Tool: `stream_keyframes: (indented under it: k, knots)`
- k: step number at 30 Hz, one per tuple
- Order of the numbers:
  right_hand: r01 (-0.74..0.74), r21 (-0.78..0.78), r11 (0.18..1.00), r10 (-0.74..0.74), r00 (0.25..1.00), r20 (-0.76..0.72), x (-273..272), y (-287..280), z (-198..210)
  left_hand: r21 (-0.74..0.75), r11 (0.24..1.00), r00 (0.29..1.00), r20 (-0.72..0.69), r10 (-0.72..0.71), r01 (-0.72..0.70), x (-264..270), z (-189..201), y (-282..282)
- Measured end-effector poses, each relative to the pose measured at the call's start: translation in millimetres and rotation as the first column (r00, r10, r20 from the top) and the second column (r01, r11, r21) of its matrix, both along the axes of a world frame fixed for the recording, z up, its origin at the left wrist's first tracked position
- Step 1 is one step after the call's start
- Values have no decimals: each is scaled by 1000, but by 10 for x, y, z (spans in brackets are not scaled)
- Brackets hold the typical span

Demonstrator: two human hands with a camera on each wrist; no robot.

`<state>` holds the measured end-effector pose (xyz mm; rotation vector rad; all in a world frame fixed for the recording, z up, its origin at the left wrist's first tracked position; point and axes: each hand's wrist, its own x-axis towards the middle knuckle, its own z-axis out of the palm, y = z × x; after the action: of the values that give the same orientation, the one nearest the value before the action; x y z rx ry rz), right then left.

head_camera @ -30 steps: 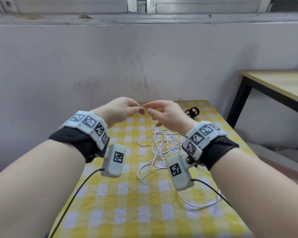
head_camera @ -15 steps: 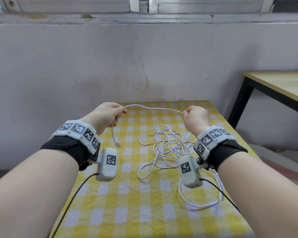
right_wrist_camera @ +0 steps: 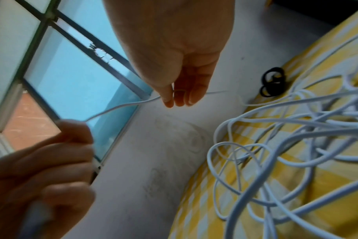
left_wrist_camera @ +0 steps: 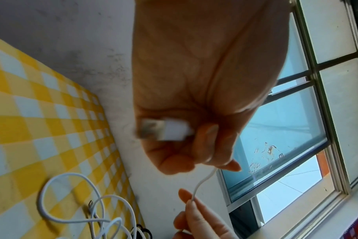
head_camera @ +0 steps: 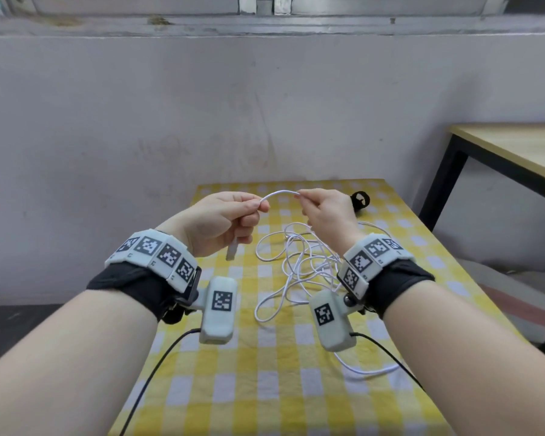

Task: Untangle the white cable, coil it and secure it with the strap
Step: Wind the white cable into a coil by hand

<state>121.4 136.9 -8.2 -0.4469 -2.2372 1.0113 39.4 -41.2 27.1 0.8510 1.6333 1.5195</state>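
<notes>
Both hands are raised over the yellow checked table. My left hand grips the white cable near one end; its USB plug hangs out below the curled fingers. My right hand pinches the same cable a short way along. A small arch of cable spans the gap between the hands. The rest lies in a loose tangle on the cloth under the right wrist. A black strap lies at the far right of the table.
A grey wall rises just behind the table, with a window above it. A wooden desk with a black frame stands to the right. Black leads from the wrist cameras trail toward me over the cloth.
The hands drew apart with a long span of cable between them, then came close again, leaving a short arch. The plug end now hangs shorter below the left fist.
</notes>
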Motion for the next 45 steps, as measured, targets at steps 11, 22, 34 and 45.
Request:
stream_keyframes:
  k: [11, 22, 34, 45]
  knots:
    - [-116, 77, 990, 88, 950, 299, -13, -107, -122, 296, 951, 948, 268, -172, 89, 125, 21, 35]
    - [-488, 120, 865, 401, 814, 421, 20, -450, -96, 404, 914, 919, 375, -118, -48, 68, -56, 96]
    - [-382, 96, 919, 331, 882, 335, 10, -411, -216, 289, 938, 896, 441, 48, -192, -26, -188, 86]
    - [-28, -29, 999, 34, 968, 247, 9, 95, -244, 351, 743, 692, 692, 204, -570, -562, -243, -251]
